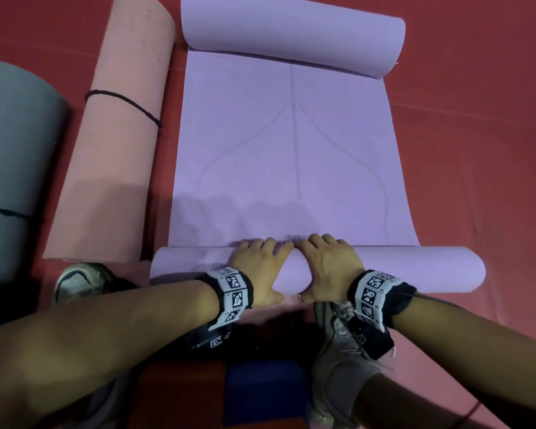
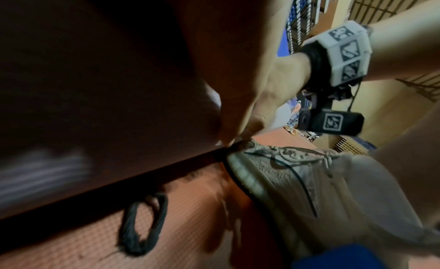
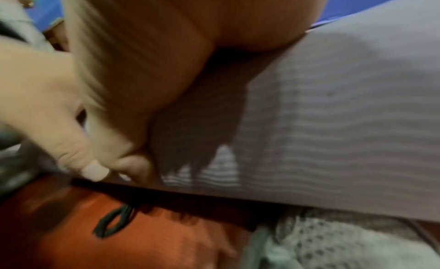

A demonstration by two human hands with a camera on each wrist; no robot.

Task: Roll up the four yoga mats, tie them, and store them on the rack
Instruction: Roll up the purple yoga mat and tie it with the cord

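The purple mat (image 1: pixel 291 156) lies on the red floor (image 1: pixel 477 150), its length running from near to far, directly ahead of the person. Both ends are curled: a near roll (image 1: pixel 399 267) lies crosswise, its long axis left to right, and a fatter far roll (image 1: pixel 291 29) lies parallel to it at the top of the view. Between them the flat stretch shows faint curved lines and one straight centre line. The surface is pale lilac and matte; in the right wrist view its underside looks finely ribbed.

The left hand (image 1: pixel 257 267) and right hand (image 1: pixel 331 264) sit side by side on the middle of the near roll, fingers draped over its top onto the far side, thumbs tucked under the near side, so each hand grasps the roll.

Just left of the purple mat lies a pink rolled mat (image 1: pixel 115 144), its axis near to far, tied with a dark cord (image 1: pixel 124 103). Further left is a grey rolled mat (image 1: pixel 10 144), also bound by a dark cord (image 1: pixel 3 211).

A dark cord loop (image 2: pixel 142 224) lies on the floor beside the roll's near edge, close to a grey knit shoe (image 2: pixel 297 181). In the left wrist view, yellowish walls and metal grilles stand behind.
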